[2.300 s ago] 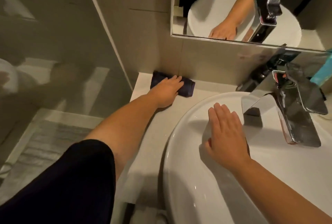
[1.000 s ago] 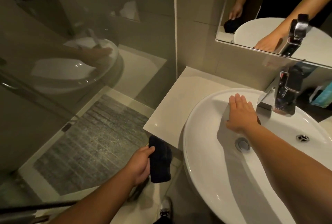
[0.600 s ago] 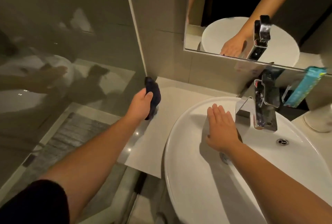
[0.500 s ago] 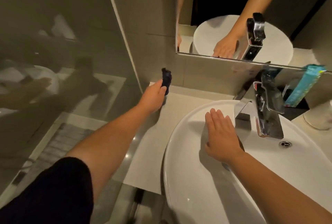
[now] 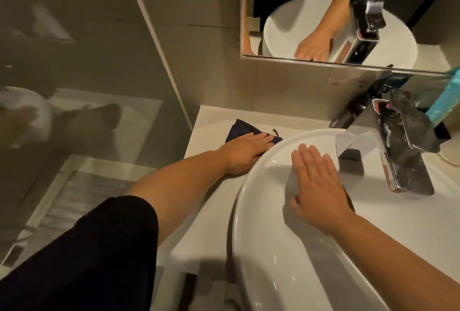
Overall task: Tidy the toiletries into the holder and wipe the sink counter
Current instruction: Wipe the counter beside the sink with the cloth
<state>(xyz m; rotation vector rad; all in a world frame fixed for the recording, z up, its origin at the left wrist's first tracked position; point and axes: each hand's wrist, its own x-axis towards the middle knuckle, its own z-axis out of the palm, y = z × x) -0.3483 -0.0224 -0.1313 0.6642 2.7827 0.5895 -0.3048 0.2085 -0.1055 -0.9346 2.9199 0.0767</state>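
Observation:
A dark blue cloth [image 5: 237, 131] lies flat on the pale counter [image 5: 214, 121] left of the white basin [image 5: 273, 248]. My left hand [image 5: 245, 152] presses down on the cloth, fingers stretched toward the basin's rim; most of the cloth is under the palm. My right hand [image 5: 317, 183] rests flat with its fingers together on the basin's inner slope, just left of the chrome tap [image 5: 398, 156], and holds nothing. A turquoise tube [image 5: 445, 101] leans behind the tap at the right edge; the holder is not visible.
A glass shower screen [image 5: 87, 74] stands close on the left of the counter. A mirror [image 5: 323, 11] hangs above the tiled back wall. A white round object shows at the right edge behind the tap. The floor lies below left.
My left hand brought the cloth down from the back left corner and now presses it flat on the counter beside the basin. My right hand has stayed on the basin.

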